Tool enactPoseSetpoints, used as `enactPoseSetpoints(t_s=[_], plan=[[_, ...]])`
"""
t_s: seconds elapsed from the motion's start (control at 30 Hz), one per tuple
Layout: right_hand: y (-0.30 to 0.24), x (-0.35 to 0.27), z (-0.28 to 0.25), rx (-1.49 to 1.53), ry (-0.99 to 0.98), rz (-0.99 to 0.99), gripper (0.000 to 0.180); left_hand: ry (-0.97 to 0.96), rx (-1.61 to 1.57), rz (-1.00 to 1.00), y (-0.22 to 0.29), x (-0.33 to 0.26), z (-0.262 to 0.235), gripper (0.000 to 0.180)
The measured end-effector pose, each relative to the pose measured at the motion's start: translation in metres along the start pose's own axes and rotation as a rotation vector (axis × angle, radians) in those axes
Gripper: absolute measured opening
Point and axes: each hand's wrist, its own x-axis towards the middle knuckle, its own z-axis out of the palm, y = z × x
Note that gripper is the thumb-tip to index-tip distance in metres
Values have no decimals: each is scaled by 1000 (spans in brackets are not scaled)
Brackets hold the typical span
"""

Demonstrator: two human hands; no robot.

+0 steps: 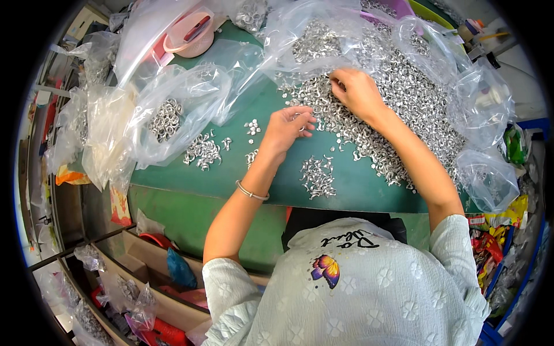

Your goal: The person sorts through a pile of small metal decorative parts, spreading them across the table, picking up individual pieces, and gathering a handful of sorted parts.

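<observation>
A large heap of small curved silvery metal pieces (404,109) spreads over the right half of the green table (242,179). My right hand (359,93) is on the upper part of this heap, its fingers curled together; whatever they pinch is hidden. To its left, my left hand (285,130) hovers by the heap's edge with thumb and fingers closed. A bit of shine shows between those fingers, too small to name. Small clusters of round metal bits (252,127) lie beside my left wrist. Nearer me is a small pile of curved pieces (317,176).
Left of my hands, a clear plastic bag (190,98) holds metal rings (166,120), with another small pile (203,151) beside it. A pink bowl (189,40) stands at the back left. More clear bags (487,179) line the right edge. Open drawers (135,254) sit below left.
</observation>
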Motion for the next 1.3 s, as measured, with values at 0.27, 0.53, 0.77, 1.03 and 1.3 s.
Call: enactPoseSetpoints(t_s=[0.27, 0.53, 0.77, 1.03, 1.3], plan=[[7, -19, -10, 370, -50, 245, 13, -96, -217, -51, -3, 0, 16, 35], [10, -37, -17, 552, -146, 432, 14, -120, -214, -34, -4, -3, 28, 38], [10, -43, -22, 885, -203, 590, 12, -65, -248, -1, -6, 0, 34, 38], [10, -55, -21, 781, -397, 484, 13, -76, -165, -55, -7, -5, 35, 28], [3, -47, -27, 423, -103, 290, 15, 210, 377, 236, -6, 11, 19, 19]])
